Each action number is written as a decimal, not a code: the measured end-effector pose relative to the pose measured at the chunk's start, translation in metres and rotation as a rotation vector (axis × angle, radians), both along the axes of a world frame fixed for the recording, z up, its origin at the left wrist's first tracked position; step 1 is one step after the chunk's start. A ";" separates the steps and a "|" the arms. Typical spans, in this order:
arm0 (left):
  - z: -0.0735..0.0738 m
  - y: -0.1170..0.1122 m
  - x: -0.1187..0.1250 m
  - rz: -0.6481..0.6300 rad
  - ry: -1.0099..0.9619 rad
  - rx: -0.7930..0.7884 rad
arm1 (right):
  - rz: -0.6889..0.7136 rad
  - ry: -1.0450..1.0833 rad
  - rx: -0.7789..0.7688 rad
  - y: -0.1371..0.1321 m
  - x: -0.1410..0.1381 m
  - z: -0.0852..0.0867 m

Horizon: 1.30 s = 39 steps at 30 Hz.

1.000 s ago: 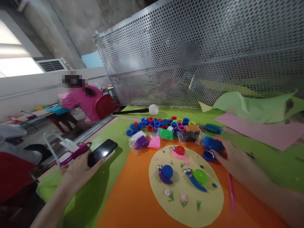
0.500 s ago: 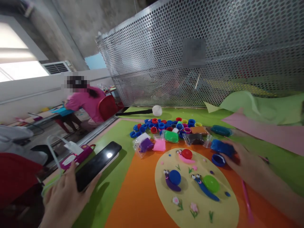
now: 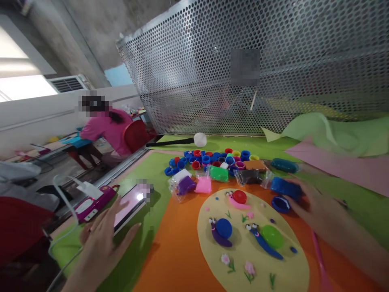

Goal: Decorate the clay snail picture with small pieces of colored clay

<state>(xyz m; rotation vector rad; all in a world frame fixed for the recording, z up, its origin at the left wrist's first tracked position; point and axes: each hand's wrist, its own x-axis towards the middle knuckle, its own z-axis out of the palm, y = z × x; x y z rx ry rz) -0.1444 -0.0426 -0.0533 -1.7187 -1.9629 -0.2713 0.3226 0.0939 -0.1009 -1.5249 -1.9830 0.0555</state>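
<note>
My left hand (image 3: pixel 103 243) grips the lower end of a phone (image 3: pixel 132 202) at the left edge of the table, thumb on one side and fingers on the other; the screen is lit. My right hand (image 3: pixel 319 209) lies at the right with its fingers curled on a blue clay packet (image 3: pixel 284 187). A blue bottle cap (image 3: pixel 280 204) sits just in front of that packet. Between my hands lies a yellow oval sheet (image 3: pixel 273 267) bearing clay snails with a red, a blue and a green cap as shells.
Packets of purple, pink, green and dark clay (image 3: pixel 209 178) and a heap of coloured caps (image 3: pixel 212 158) lie beyond the oval. A perforated metal screen (image 3: pixel 273 61) closes off the back. Another person in pink (image 3: pixel 106 125) sits at a far table. A pink tool (image 3: pixel 317 255) lies on the right.
The phone's dark screen has lit up and my left hand has shifted its hold on it. My right hand has stayed on the blue packet.
</note>
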 end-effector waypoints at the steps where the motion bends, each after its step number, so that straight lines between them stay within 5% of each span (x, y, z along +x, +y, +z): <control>1: 0.003 0.006 0.000 -0.026 0.008 0.017 | -0.003 -0.006 0.001 -0.001 0.000 0.000; 7: 0.006 -0.002 -0.022 0.064 0.050 0.191 | -0.006 -0.036 0.008 -0.001 0.002 -0.005; 13: -0.002 -0.028 -0.022 0.185 0.061 0.119 | -0.023 -0.044 0.024 0.001 0.002 -0.008; 22: 0.001 -0.025 -0.010 0.094 0.090 0.204 | -0.024 -0.027 -0.041 -0.001 -0.002 0.008; 32: 0.014 -0.023 0.014 0.078 0.025 0.185 | -0.052 -0.023 -0.056 0.003 0.001 0.001; 39: 0.010 -0.024 0.002 0.082 0.036 0.141 | -0.049 -0.024 -0.056 0.003 0.003 0.000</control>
